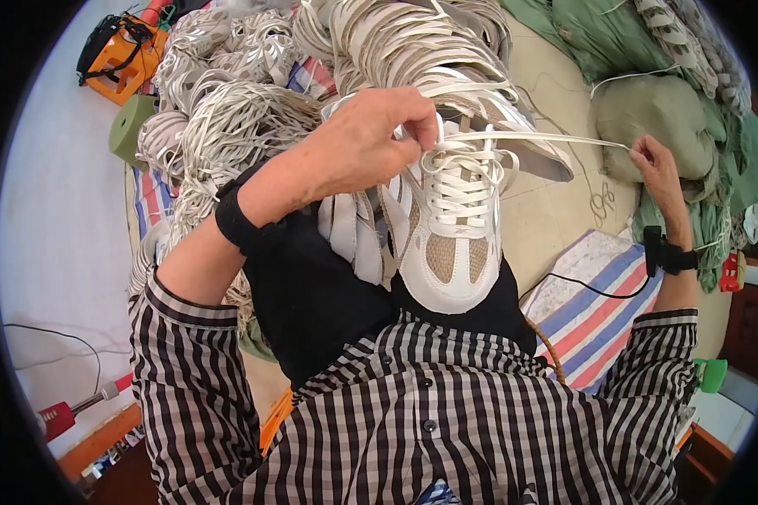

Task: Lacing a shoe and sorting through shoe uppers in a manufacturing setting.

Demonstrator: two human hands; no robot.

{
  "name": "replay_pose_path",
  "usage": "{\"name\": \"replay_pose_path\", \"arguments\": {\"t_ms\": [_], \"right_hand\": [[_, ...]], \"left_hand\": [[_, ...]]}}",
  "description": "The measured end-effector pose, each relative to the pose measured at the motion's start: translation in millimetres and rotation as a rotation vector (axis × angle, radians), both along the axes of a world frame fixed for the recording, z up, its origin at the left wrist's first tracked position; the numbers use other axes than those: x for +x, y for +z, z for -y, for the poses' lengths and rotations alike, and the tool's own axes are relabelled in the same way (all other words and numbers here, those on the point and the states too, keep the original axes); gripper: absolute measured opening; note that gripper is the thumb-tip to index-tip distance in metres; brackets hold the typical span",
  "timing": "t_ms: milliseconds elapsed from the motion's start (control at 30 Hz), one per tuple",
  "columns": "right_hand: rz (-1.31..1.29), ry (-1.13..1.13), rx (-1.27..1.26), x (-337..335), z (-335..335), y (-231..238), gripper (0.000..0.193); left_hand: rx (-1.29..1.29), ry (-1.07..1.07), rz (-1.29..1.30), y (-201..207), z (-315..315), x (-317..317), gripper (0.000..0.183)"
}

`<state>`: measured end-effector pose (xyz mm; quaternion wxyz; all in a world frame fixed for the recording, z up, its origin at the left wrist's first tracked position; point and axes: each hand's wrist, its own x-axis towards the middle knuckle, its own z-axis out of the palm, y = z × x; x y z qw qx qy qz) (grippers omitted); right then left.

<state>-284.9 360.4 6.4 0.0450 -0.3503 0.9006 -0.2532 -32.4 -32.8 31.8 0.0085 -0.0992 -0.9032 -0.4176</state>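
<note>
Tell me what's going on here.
A person in a checked shirt is lacing a white and beige shoe, its toe pointing toward them. The right hand holds a white lace stretched out to the right. The left hand is at the top of the lacing; exactly what its fingertips grip is hard to make out. The lacing already crisscrosses the front. Piled shoe pieces lie beyond.

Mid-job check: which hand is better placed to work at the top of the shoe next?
Probably the left hand: it is right by the top of the shoe. The right hand is well out to the side, pinching the stretched-out lace.
</note>
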Motion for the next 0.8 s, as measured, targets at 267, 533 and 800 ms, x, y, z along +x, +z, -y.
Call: {"name": "replay_pose_path", "arguments": {"t_ms": [267, 533, 800], "right_hand": [[-0.058, -0.036, -0.238, 63, 72, -3, 0.016], [-0.064, 0.291, -0.410, 117, 143, 17, 0.013], [0.018, 0.397, -0.429, 134, 170, 22, 0.009]], "left_hand": [[0.019, 0.041, -0.040, 3, 1, -5, 0.018], [-0.198, -0.030, -0.159, 5, -9, -3, 0.010], [0.217, -0.051, 0.300, 19, -3, -12, 0.008]]}}
